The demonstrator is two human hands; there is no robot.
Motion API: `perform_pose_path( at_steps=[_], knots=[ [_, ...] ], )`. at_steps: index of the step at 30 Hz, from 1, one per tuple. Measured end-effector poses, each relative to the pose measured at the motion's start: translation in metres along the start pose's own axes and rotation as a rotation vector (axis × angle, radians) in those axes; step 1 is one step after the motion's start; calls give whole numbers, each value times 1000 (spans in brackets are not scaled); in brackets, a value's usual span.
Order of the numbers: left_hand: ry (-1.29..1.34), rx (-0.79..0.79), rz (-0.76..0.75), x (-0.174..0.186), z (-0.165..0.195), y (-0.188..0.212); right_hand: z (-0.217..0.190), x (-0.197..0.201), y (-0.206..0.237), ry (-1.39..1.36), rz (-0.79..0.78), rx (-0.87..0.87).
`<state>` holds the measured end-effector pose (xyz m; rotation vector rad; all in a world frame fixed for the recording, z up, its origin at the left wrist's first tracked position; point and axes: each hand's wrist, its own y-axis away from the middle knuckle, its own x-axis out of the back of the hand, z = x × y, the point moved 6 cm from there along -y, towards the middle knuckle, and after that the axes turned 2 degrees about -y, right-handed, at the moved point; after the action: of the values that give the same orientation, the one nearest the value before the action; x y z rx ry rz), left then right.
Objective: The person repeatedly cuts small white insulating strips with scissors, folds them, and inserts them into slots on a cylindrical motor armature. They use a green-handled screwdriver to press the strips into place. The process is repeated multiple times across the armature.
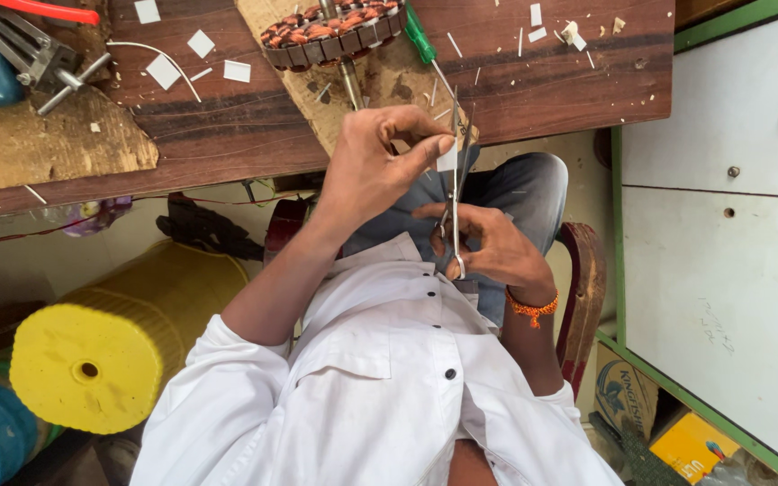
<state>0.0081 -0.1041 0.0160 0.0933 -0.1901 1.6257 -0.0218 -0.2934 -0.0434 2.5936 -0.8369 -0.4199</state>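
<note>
Nearest me, my right hand (488, 247) is curled through the handles of the scissors (455, 193), thumb and fingers in the loops, just above my lap and the white shirt (380, 378). The blades run up and away from me, almost straight toward the workbench edge (227, 175), tips farthest from my body; that is their long axis, handles near, points far. Whether the blades are parted or met I cannot tell, they show as one thin line.

Just beyond, touching the blades on their left side, my left hand (371, 166) pinches a small white paper slip (447, 155) between thumb and forefinger, the other fingers folded loosely. The slip sits upright against the blades, its longer side roughly along them.

To cut well, I judge I should keep the slip taut and square to the blades, feed it deep toward the pivot, and keep my fingertips clear.

Farther off, past the scissors' tips, the copper-wound stator (330, 31) lies on the bench, a green-handled screwdriver (423, 40) just right of it, white offcuts (200, 43) scattered to its left.
</note>
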Motion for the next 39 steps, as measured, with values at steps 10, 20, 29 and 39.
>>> perform_pose_path(
  at_steps=[10,20,29,39],
  knots=[
    [-63,-70,-24,5,0,-12,15,0,-6,-205,27,120],
    [13,25,-80,3,-12,-17,40,7,5,-109,93,45],
    [141,177,-204,-7,11,20,-41,15,14,-277,502,653],
    [-268,-297,-102,-22,25,43,-23,23,7,-160,437,370]
  ],
)
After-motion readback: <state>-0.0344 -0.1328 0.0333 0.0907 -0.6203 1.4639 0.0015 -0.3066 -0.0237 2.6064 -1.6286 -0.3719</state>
